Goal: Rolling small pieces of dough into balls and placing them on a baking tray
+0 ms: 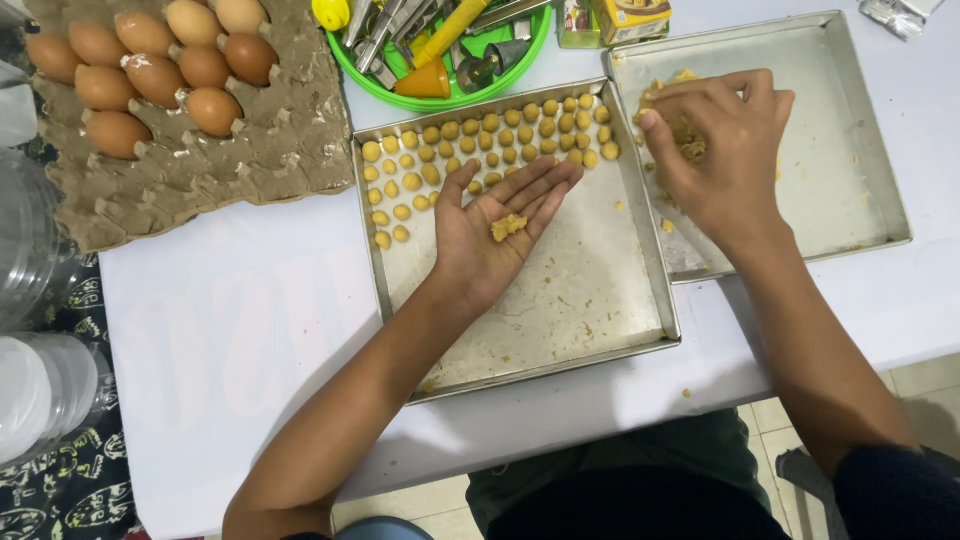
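My left hand (495, 228) lies palm up over a square metal baking tray (560, 330), fingers apart, with a small lump of yellow dough (508, 226) resting on the palm. Several small dough balls (470, 140) sit in rows across the far part of that tray. My right hand (722, 150) reaches into a second metal tray (850, 120) to the right, its fingers curled around a crumbly mass of dough (685, 135) at that tray's near-left corner.
A cardboard egg carton (250, 150) with several brown eggs (155, 78) lies at the far left. A green bowl (440, 95) of kitchen tools stands behind the trays, small boxes (615, 18) beside it. Clear plastic jars (30, 390) stand off the table's left edge.
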